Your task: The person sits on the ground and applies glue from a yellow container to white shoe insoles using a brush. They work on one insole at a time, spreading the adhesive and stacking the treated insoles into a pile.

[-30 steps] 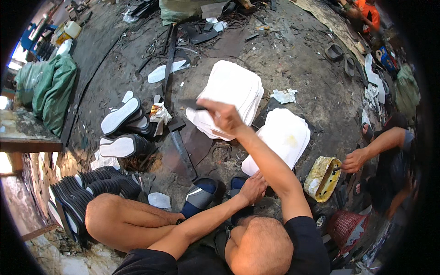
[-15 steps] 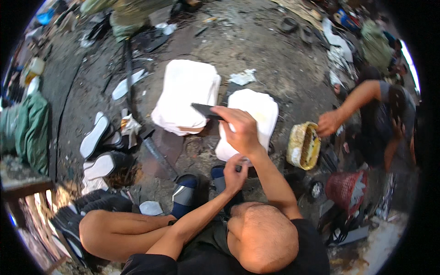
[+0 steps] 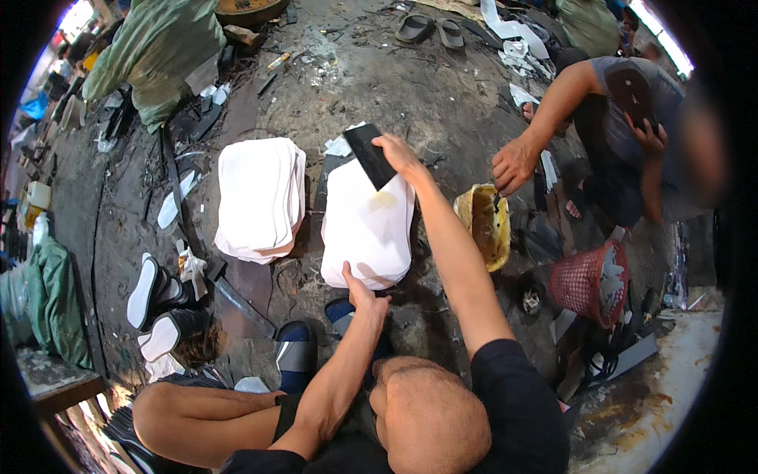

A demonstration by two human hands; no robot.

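Observation:
My right hand (image 3: 399,156) grips a flat black rectangular pad (image 3: 369,156), tilted over the far end of the right stack of white sheets (image 3: 365,241). The sheets have rounded corners, and the top one bears a yellowish patch. At this stack's near edge is my left hand (image 3: 368,299), its thumb lying on top; its other fingers are partly hidden. A second stack of white sheets (image 3: 259,197) lies to the left, its edges uneven. Right of my right forearm stands a yellow tub (image 3: 491,254) with brownish residue inside.
A co-worker's hand (image 3: 515,163) holds a thin dark stick in the tub. Beyond it stands a red basket (image 3: 580,286) with grey scraps. Shoes with white soles (image 3: 144,294) and a long flat metal bar (image 3: 245,306) lie at left. Slippers (image 3: 414,28) lie far off.
My right hand has carried the black pad to the far end of the right stack. My left thumb now lies on that stack's near edge. The whole view has shifted.

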